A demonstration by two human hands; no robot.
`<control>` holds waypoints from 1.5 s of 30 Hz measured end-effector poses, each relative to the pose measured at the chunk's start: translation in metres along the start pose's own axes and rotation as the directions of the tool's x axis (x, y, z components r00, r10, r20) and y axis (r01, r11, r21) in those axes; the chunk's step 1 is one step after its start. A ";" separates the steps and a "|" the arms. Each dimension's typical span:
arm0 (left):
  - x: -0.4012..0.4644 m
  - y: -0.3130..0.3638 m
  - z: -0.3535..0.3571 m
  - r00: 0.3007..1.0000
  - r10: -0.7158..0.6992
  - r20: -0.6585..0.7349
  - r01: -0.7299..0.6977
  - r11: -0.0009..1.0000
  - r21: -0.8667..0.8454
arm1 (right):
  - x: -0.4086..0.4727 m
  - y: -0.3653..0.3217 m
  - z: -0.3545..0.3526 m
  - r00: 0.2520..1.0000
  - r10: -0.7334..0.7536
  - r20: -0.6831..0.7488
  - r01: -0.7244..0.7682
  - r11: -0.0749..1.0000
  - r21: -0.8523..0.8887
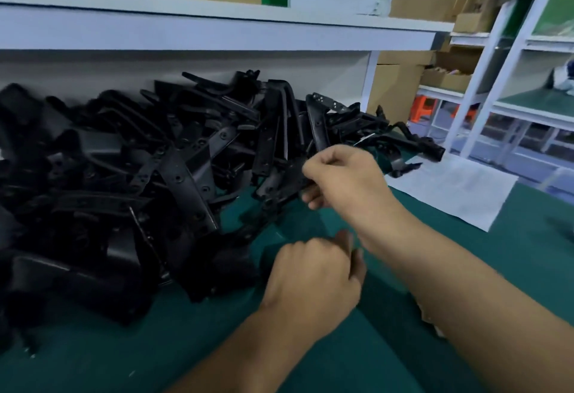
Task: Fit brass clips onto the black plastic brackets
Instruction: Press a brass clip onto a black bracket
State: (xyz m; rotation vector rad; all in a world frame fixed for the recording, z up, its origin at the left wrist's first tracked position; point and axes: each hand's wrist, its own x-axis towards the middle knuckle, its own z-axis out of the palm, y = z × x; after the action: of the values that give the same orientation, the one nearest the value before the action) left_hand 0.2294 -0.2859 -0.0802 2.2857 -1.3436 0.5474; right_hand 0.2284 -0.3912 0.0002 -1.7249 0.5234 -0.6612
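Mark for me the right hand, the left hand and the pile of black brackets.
right hand (344,175), head view, back of the hand at the pile's edge.
left hand (313,277), head view, back of the curled fist.
pile of black brackets (183,175), head view, a long perforated bracket mid-pile.

A: Where does the single head view sit?
B: Above the green table (130,358), close in, looking forward and down; both forearms enter from the bottom edge.
A: And which way does it face?
B: Toward the pile of black brackets (149,175) across the table's far left, with the white shelf (217,32) directly behind that pile
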 end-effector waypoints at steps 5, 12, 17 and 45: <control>0.004 0.002 -0.004 0.986 -0.091 -0.138 0.061 0.976 -0.208 | -0.027 0.021 -0.076 0.994 0.030 0.105 -0.068 0.923 0.379; 0.007 0.009 -0.006 0.867 -0.156 -0.473 0.088 0.983 -0.163 | -0.038 0.047 -0.106 0.951 0.126 0.284 -0.268 0.794 0.546; 0.008 0.006 -0.002 0.910 -0.345 -0.230 0.244 0.895 -0.373 | -0.039 0.049 -0.102 0.892 0.052 0.448 -0.359 0.684 0.635; 0.009 0.010 0.000 0.966 0.050 0.252 0.035 0.946 -0.321 | -0.041 0.044 -0.166 0.802 0.315 0.507 0.150 0.716 -0.682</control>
State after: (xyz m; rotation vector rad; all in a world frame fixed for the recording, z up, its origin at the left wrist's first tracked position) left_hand 0.2249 -0.2970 -0.0740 2.1287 -1.4397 0.0210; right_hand 0.0859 -0.4946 -0.0186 -2.4683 0.4149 0.2461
